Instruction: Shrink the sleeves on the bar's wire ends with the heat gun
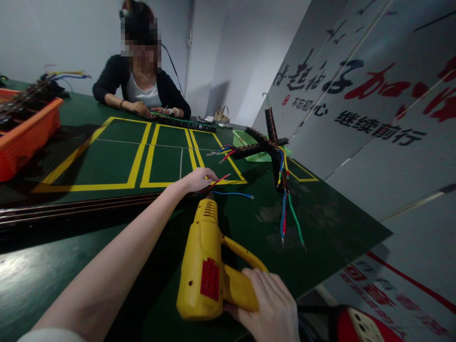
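Observation:
My right hand [269, 299] is wrapped round the handle of a yellow heat gun [201, 261], whose nozzle points away from me. Just beyond the nozzle, my left hand [200, 179] has its fingers closed at the wired end of a long dark strip [89, 213] lying on the table. A red wire [223, 179] comes out by those fingers. Beside it, a blue wire [231, 194] with a ring terminal stretches to the right, passing close to the nozzle. The fingertips are partly hidden, so their exact hold is unclear.
Dark strips with coloured wires [272, 147] lie crossed over a green basket [245, 138] at the right. An orange crate [32, 135] with more strips stands left. Across the green table [342, 223], a co-worker [142, 90] handles another strip [185, 122].

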`<state>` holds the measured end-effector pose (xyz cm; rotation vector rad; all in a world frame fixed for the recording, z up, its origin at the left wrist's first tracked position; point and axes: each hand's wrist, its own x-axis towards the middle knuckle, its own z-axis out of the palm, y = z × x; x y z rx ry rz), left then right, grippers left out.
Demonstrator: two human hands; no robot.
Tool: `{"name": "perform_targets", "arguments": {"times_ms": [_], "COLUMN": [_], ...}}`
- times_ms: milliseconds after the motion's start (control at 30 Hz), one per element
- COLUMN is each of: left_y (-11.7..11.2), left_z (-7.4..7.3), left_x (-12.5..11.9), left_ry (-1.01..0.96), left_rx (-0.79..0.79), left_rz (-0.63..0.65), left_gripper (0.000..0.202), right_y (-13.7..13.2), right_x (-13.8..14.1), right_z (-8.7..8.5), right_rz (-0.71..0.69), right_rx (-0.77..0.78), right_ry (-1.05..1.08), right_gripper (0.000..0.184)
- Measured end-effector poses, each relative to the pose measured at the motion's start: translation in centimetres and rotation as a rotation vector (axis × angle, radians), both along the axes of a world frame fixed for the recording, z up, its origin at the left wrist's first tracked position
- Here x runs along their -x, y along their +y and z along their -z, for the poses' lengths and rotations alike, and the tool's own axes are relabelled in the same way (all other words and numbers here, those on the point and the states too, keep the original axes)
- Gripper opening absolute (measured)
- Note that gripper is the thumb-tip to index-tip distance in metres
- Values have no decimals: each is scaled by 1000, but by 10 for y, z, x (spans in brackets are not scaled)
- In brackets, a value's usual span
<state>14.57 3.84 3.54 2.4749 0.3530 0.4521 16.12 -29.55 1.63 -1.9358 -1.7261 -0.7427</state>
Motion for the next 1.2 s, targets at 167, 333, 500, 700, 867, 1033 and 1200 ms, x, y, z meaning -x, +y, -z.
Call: {"name": "perform_targets", "arguments": {"times_ms": [167, 333, 500, 700, 867, 1033, 1200], "left_y": [-3, -2, 1, 4, 2, -2, -9], "left_z": [-6, -7, 1, 7, 3, 2, -1], "left_x": [1, 2, 6, 8, 7, 6, 6], "left_ry": [50, 29, 49, 45, 71, 68, 38], "left_rx": [133, 190, 233, 277, 266, 232, 215], "left_rz": [30, 42, 29, -35, -51, -34, -10], "left_gripper": [34, 30, 36, 43, 44, 41, 36], "right_y": [-3, -5, -6, -11, -21, -26, -27], "right_x": [0, 1, 0, -18, -37, -43, -43], "right_z": [0, 3, 6, 12, 15, 14, 16], "right_rz": [-26, -10, -22, 8, 76, 175, 213], "right_rx": [4, 6, 21, 45, 58, 23, -1], "right_ry": [7, 13, 12, -40, -88, -113, -129], "right_gripper": [51, 53, 49, 50, 46, 43, 45]}}
